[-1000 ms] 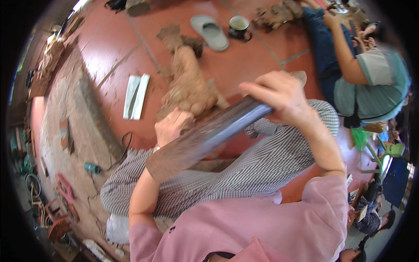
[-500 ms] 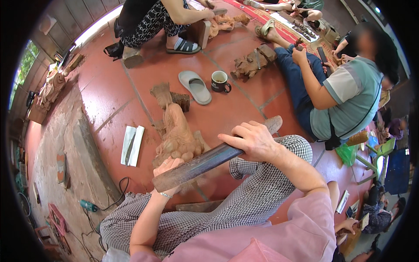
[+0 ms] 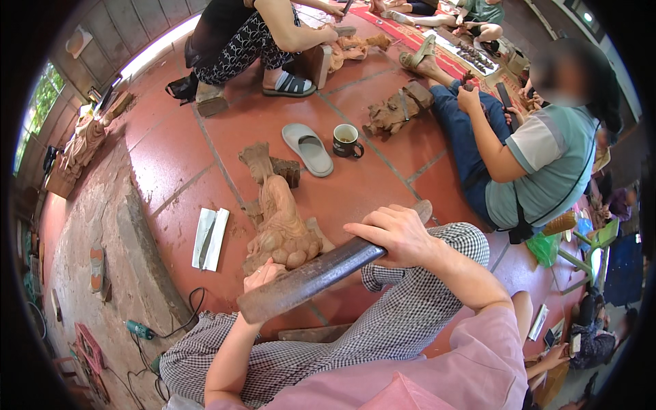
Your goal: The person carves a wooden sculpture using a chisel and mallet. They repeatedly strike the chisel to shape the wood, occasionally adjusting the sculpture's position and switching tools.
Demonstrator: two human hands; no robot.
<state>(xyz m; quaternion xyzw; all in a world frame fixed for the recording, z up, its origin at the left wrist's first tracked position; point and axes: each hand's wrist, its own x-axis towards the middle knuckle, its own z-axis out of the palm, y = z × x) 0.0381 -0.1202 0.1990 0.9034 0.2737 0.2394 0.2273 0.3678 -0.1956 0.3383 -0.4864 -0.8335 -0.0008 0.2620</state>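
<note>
My right hand [image 3: 396, 236] is closed round a long, dark, bar-shaped wooden club [image 3: 307, 277], its thick end slanting down to the left. The club passes in front of my left hand [image 3: 263, 277], whose curled fingers are pressed near the base of a carved wooden figure [image 3: 280, 215]. Whatever the left fingers hold is hidden behind the club. The figure leans on the tiles beyond my knees, a rough wood block [image 3: 285, 172] behind its upper part.
A grey slipper [image 3: 307, 149] and dark mug [image 3: 346, 140] stand beyond the figure. White paper with a narrow blade [image 3: 207, 239] lies left, beside a stone slab [image 3: 130, 246] and a corded green tool [image 3: 140, 329]. A seated person [image 3: 547, 150] works at right, another [image 3: 253, 41] ahead.
The club's thick end has dipped slightly and now covers more of my left wrist. The view has shifted a little. The person ahead now has a tool raised in one hand.
</note>
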